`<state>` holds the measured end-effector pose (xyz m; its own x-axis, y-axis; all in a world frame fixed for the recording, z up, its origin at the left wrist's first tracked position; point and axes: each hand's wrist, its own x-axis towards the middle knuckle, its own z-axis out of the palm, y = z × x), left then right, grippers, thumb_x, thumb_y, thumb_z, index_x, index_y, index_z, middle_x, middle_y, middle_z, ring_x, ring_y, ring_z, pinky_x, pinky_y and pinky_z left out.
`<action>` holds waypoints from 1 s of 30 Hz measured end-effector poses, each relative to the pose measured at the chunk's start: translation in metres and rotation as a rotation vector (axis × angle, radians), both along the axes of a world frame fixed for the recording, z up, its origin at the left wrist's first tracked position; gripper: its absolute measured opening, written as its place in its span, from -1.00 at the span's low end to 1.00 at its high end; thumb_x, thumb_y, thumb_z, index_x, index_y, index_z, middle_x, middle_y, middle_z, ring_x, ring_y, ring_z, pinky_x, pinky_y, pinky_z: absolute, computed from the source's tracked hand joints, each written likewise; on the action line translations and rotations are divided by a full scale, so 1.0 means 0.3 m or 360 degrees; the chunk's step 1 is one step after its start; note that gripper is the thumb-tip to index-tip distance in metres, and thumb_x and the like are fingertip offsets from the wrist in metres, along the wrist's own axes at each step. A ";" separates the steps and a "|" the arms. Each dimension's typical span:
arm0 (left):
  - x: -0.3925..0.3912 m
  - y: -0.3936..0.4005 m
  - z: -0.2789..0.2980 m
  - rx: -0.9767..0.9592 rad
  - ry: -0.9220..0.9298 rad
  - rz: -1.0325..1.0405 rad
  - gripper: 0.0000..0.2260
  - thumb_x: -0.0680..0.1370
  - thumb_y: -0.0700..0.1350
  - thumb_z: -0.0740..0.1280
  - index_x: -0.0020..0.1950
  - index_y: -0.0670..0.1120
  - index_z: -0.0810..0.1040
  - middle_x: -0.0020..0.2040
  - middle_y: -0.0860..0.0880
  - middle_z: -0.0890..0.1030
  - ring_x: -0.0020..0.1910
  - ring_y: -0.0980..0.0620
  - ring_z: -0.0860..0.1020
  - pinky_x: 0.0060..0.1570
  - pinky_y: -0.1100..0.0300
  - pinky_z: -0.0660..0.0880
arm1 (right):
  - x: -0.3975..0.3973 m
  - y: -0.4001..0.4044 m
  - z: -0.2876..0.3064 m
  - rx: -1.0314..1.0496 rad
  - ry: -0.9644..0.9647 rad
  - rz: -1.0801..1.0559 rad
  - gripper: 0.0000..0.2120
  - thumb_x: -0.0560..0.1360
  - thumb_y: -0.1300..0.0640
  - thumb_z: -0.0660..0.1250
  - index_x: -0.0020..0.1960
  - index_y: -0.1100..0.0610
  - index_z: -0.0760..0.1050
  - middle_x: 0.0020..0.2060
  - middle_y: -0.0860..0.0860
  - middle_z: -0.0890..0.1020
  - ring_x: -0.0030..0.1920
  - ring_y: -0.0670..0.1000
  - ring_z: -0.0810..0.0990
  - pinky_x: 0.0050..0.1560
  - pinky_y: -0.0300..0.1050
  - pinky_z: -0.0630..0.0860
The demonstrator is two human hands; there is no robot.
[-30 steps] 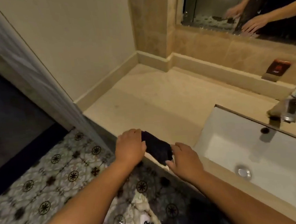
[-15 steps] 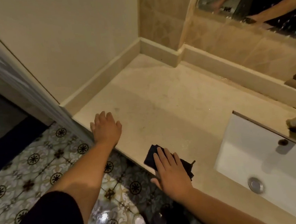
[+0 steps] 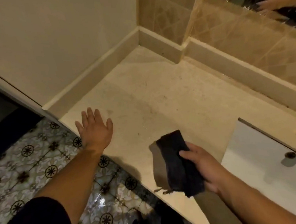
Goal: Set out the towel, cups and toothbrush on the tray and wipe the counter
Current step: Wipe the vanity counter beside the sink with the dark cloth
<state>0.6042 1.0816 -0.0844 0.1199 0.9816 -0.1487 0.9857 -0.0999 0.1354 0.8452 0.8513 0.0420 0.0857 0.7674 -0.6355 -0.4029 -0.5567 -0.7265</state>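
Counter (image 3: 160,97): broad beige stone slab, matte, faintly speckled with grit and a few wet glints near the middle; raised stone upstand along back and left edges. White rectangular sink (image 3: 262,158) let in at right, smooth and glossy. Patterned floor tiles (image 3: 33,160) below front edge, shiny, wet-looking.

Left hand (image 3: 95,129): empty, fingers spread, palm down at front left corner of counter, apparently bracing. Right hand (image 3: 200,166): closed around dark cloth (image 3: 177,160), well apart from left hand. Cloth folded to a thick oblong pad, soft nap, loose threads trailing at near end; held just above front edge beside sink, shadow cast beneath on stone. No tray, cups or toothbrush seen.

Judged: wiping step at hand. Best done with pad laid flat, even pressure, overlapping strokes from back upstand toward front edge, into the corner where grit collects. Folded face kept clean; turned over once soiled. Loose threads kept tucked to avoid dragging streaks
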 end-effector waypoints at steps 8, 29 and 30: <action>0.016 0.003 0.006 0.0117 -0.0082 0.0055 -0.43 0.59 0.13 0.05 0.54 -0.12 0.23 0.59 -0.15 0.17 0.56 -0.16 0.06 0.48 -0.22 -0.06 | 0.573 0.676 -0.048 0.0293 -0.1786 0.0034 -0.69 0.56 0.14 0.15 0.27 0.01 0.46 -0.03 0.08 0.60 -0.08 0.17 0.55 -0.19 -0.11 0.40; 0.008 0.003 -0.009 0.0175 -0.0116 0.0054 -0.48 0.61 0.03 0.05 0.54 -0.12 0.22 0.59 -0.15 0.16 0.57 -0.15 0.05 0.47 -0.23 -0.05 | 0.001 0.389 -0.362 0.1117 -0.2391 0.1367 -0.54 0.56 0.15 0.29 0.42 0.29 0.40 0.42 0.26 0.40 0.40 0.26 0.39 0.38 0.20 0.32; 0.009 0.001 -0.004 0.0165 -0.0103 0.0040 -0.49 0.62 0.03 0.05 0.55 -0.12 0.21 0.59 -0.15 0.15 0.57 -0.15 0.05 0.47 -0.23 -0.05 | -0.059 0.312 -0.363 0.1115 -0.2340 0.1408 -0.53 0.55 0.16 0.31 0.43 0.27 0.39 0.43 0.24 0.39 0.42 0.25 0.37 0.40 0.19 0.30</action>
